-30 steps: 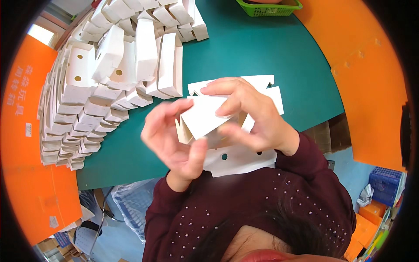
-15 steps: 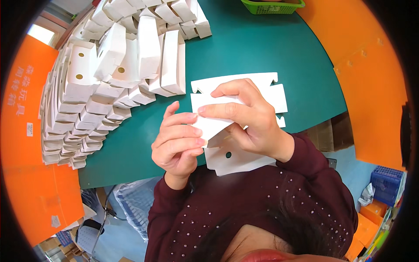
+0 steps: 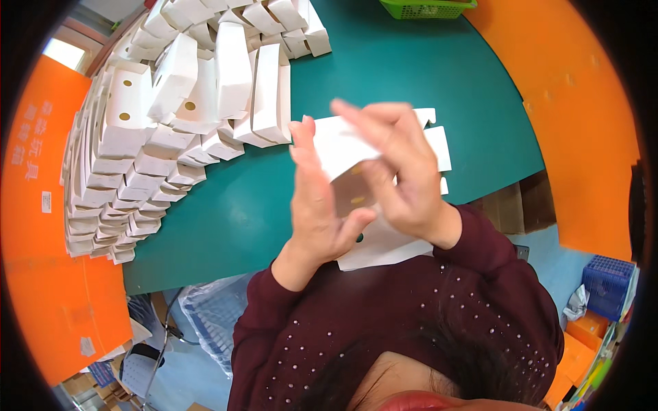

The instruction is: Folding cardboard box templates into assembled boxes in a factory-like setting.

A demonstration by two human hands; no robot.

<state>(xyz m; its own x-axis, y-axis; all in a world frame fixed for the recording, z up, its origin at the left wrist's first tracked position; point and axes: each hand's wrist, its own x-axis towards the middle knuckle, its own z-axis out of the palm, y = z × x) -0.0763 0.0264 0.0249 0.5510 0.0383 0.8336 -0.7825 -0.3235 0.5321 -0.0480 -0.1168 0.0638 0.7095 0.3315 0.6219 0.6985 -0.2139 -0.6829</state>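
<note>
A partly folded white cardboard box (image 3: 340,149) stands between my hands, its shaded inside with round holes facing me. My left hand (image 3: 312,205) lies along its left side, open, with blurred fingers stretched upward and the thumb apart. Around the right side my right hand (image 3: 408,175) grips the box, thumb low at its inner edge. The right index finger reaches across the top, smeared by motion. Beneath both hands lies a flat white cardboard blank (image 3: 387,252) with notched edges and a round hole, partly hidden by the box and my right hand.
Many folded white boxes (image 3: 271,96) are stacked at the left on the green table (image 3: 226,226). A green basket (image 3: 428,9) sits at the far edge. Orange boards (image 3: 51,226) flank the table on both sides. A blue crate (image 3: 606,286) stands on the floor at the right.
The box has been turned and tilted up, so its shaded inside now shows. My left hand has moved right and upward, its fingers straightening. My right index finger has lifted.
</note>
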